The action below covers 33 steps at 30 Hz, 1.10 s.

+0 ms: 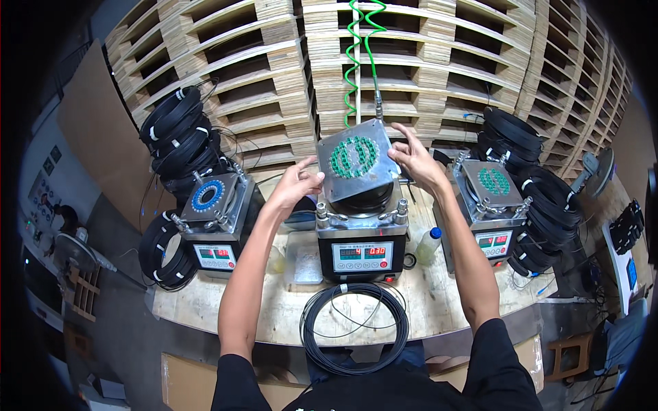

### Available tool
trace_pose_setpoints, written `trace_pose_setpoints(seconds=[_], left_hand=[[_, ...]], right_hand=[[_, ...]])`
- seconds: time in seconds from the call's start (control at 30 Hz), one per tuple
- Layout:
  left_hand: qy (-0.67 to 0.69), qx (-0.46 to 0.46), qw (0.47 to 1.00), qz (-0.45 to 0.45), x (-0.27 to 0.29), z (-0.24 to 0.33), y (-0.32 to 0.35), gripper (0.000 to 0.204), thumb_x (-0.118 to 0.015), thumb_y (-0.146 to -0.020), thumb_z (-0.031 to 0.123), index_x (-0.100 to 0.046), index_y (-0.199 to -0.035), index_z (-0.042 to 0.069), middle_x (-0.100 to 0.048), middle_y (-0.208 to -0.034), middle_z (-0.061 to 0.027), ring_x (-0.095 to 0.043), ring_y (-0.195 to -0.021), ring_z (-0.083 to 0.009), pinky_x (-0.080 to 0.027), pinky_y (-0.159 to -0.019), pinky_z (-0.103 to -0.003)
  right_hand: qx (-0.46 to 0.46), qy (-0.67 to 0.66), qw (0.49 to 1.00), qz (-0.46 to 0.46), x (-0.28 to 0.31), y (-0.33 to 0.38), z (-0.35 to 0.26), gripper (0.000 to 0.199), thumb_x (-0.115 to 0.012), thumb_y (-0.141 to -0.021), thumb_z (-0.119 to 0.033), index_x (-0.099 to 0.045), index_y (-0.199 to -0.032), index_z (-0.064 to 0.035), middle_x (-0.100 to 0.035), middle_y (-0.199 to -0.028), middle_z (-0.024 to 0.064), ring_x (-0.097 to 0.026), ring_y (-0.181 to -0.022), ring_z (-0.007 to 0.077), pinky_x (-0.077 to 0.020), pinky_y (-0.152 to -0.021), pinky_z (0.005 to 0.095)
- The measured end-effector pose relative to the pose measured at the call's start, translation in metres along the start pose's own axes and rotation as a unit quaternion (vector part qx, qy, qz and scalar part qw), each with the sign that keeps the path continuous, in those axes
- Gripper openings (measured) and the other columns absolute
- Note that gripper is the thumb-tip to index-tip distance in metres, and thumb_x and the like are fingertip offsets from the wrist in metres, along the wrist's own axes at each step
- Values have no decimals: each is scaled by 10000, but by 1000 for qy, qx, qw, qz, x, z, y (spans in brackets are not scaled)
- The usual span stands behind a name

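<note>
A square metal fixture plate (pixel 356 159) studded with green connector caps is lifted and tilted above the middle machine (pixel 361 236). My left hand (pixel 299 181) grips the plate's left edge. My right hand (pixel 413 159) holds its right edge, fingers partly spread. A green coiled hose (pixel 358 51) runs down to the plate's top corner. Under the plate the machine's dark round pad shows. A coil of black cable (pixel 354 327) lies on the bench front below the machine.
A left machine (pixel 211 219) carries a ring of blue caps, a right machine (pixel 493 205) a cluster of green caps. Black cable coils (pixel 179 133) hang left and right (pixel 541 198). A plastic bottle (pixel 429 244) and clear tray (pixel 303 258) stand on the bench. Stacked wooden pallets (pixel 425 61) rise behind.
</note>
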<state>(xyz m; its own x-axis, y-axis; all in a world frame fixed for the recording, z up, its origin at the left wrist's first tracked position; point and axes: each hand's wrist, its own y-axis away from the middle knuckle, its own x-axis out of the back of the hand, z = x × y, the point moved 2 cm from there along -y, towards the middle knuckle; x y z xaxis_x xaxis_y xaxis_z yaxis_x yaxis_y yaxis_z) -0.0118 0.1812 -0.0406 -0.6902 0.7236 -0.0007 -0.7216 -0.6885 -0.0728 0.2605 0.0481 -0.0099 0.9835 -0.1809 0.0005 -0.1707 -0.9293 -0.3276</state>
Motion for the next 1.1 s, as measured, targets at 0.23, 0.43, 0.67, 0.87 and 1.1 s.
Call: trace_pose_setpoints(seconds=[0.23, 0.43, 0.67, 0.87, 1.1], left_hand=[[-42, -1, 997, 65, -1, -20, -12, 674, -757, -889, 98, -437, -1461, -61, -695, -862, -30, -601, -735, -79, -486, -693, -236], [-49, 35, 997, 53, -4, -23, -6, 670, -769, -876, 90, -470, -1470, 7, -695, -807, -37, -596, -659, -72, -485, -622, -240], [-60, 61, 996, 32, -2, -26, -9, 697, -774, -883, 123, -445, -1486, 7, -686, -834, -58, -607, -694, -91, -497, -629, -249], [-56, 76, 995, 19, 0, -29, -16, 687, -767, -896, 150, -446, -1484, 2, -672, -829, -44, -600, -685, -88, -505, -640, -238], [-60, 74, 995, 5, 4, -34, -13, 676, -764, -899, 144, -449, -1478, -7, -666, -806, -20, -591, -676, -71, -494, -621, -214]], right_hand=[[-80, -23, 996, 9, 6, 22, 43, 615, -644, -947, -58, -372, -1498, -29, -558, -850, -4, -484, -733, 75, -389, -635, 229], [-98, 6, 995, 32, 5, 35, 55, 583, -639, -938, -57, -389, -1462, -1, -531, -816, -2, -472, -723, 84, -399, -652, 246], [-89, 27, 995, 28, 7, 38, 67, 655, -664, -941, -78, -334, -1495, 37, -498, -801, -29, -476, -742, 67, -394, -675, 223], [-92, 41, 995, 26, 11, 38, 65, 635, -661, -932, -100, -363, -1466, 72, -503, -797, -12, -478, -723, 83, -412, -681, 237], [-94, 66, 993, 18, 10, 42, 59, 657, -664, -922, -91, -362, -1476, 90, -487, -781, -30, -473, -740, 76, -404, -725, 229]])
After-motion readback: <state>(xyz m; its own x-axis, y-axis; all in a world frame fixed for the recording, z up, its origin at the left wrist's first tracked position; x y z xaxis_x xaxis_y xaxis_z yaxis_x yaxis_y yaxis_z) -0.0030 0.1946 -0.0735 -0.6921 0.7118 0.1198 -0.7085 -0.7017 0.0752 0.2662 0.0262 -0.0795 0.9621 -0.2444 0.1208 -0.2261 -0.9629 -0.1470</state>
